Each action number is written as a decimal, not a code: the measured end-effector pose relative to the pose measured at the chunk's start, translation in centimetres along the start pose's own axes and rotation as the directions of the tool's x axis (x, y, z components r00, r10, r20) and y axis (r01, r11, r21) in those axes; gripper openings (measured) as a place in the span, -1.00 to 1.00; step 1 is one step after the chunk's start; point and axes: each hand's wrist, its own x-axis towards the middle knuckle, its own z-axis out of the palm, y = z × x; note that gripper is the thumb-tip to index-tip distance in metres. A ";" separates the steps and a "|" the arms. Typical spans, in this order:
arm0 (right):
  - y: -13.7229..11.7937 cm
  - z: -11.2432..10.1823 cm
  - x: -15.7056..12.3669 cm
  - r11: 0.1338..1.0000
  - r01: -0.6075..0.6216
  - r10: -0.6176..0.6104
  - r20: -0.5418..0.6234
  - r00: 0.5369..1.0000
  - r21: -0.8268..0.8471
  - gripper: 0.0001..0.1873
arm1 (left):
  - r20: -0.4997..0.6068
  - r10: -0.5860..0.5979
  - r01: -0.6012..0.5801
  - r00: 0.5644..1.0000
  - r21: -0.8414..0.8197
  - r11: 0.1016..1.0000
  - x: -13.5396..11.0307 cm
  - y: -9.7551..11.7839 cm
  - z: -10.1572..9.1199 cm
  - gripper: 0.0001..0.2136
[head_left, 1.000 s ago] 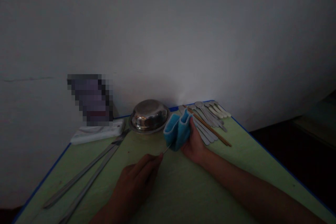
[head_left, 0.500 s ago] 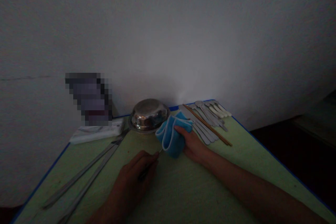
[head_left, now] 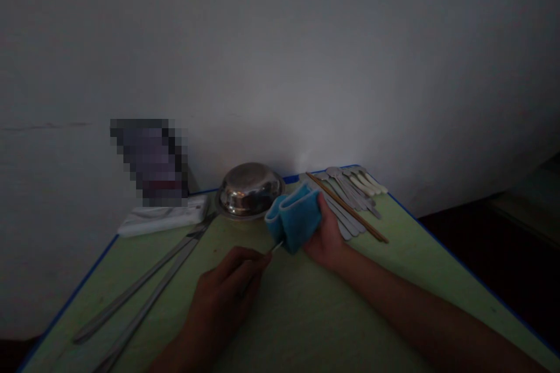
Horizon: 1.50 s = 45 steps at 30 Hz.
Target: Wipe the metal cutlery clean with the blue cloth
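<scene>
My left hand (head_left: 227,291) is closed in a pinch on the handle of a thin metal utensil (head_left: 275,246); the far end of the utensil is hidden inside a folded blue cloth (head_left: 295,217). My right hand (head_left: 326,236) grips that cloth, wrapping it round the utensil just above the green table top (head_left: 306,315). The room is dim, so I cannot tell what kind of utensil it is.
An upturned steel bowl (head_left: 249,189) stands at the back by the wall. Right of it lie a row of metal utensils (head_left: 350,192) and a brown chopstick (head_left: 347,208). Long metal tongs (head_left: 140,291) lie at the left, and a white packet (head_left: 164,218) sits behind them.
My right hand turned the cloth over the utensil's end, dropping toward the table and then coming back up and right. My left hand stayed nearly still on the handle.
</scene>
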 end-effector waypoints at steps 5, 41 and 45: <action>-0.4 -0.2 0.2 0.999 -0.031 0.030 0.017 0.999 0.021 -0.43 | 0.022 0.004 -0.004 1.000 -0.020 1.000 -0.2 0.6 0.2 -0.78; 0.9 -0.5 0.4 0.979 0.091 -0.110 -0.095 0.989 -0.181 -0.70 | 0.307 -0.481 0.539 0.821 -0.142 0.830 1.2 0.9 -1.2 -0.69; 1.5 -1.3 0.2 0.898 0.148 -0.121 0.090 0.989 -0.414 -0.67 | 0.298 -0.479 0.540 0.826 -0.171 0.824 1.2 0.6 -1.0 -0.70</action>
